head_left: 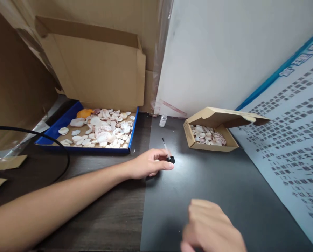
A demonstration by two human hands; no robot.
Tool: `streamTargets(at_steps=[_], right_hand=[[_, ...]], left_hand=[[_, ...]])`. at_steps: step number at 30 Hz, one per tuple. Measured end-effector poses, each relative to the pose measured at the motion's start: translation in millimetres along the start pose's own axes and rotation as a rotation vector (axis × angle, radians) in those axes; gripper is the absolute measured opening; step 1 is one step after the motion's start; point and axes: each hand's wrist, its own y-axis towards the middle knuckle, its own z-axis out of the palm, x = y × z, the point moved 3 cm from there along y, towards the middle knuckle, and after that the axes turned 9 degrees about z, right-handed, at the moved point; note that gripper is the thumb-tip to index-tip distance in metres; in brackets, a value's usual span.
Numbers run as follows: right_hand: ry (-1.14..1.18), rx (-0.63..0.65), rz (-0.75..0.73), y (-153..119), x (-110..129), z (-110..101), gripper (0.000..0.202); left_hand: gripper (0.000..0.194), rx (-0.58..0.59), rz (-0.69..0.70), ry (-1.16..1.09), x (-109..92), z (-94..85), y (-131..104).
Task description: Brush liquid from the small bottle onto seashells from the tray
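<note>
head view: holds brush cap [171, 160] pinched in left hand [151, 163] over grey mat [206, 178], with bristles [163, 139] tilted up, near small bottle [163, 121]. shows right hand [213, 227] curled and blurred (cannot tell whether holding anything). looks light, rigid, soft at bristles; probably best gripped by brush cap's flat sides.

The left grip [150, 162] holds a black-capped brush [170, 160]; the right grip [211, 227] is blurred; a bottle [162, 121] stands beyond.
</note>
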Motion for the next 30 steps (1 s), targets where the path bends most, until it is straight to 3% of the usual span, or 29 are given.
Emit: streamTargets(at_steps=[2,4,6,9,13,18,26,30], right_hand=[[-0.076,-0.027,0.096,42,-1,-20,0.019],[-0.334,0.076,0.203,75,-8,-34,0.020],[-0.529,0.113,0.194,98,-18,-40,0.025],[-0.612,0.094,0.120,117,-33,-35,0.028],[-0.568,-0.049,-0.004,123,-42,-24,0.030],[-0.534,-0.156,-0.049,121,-40,-26,0.039],[-0.454,-0.168,-0.044,120,-41,-31,0.035],[-0.333,-0.145,0.058,119,-47,-46,0.028]], left_hand=[[0.040,-0.020,-0.013,0.000,0,0.1,-1],[0.041,-0.024,-0.013,0.002,-1,0.3,-1],[0.040,-0.008,-0.010,0.008,-2,0.4,-1],[0.039,0.009,-0.002,0.034,-3,-1.6,0],[0.037,0.021,0.006,-0.001,-3,-5.2,1],[0.037,0.042,-0.020,0.075,-5,-3.4,3],[0.032,0.076,-0.035,0.053,-6,1.5,1],[0.012,0.005,-0.033,-0.210,-2,-3.7,2]])
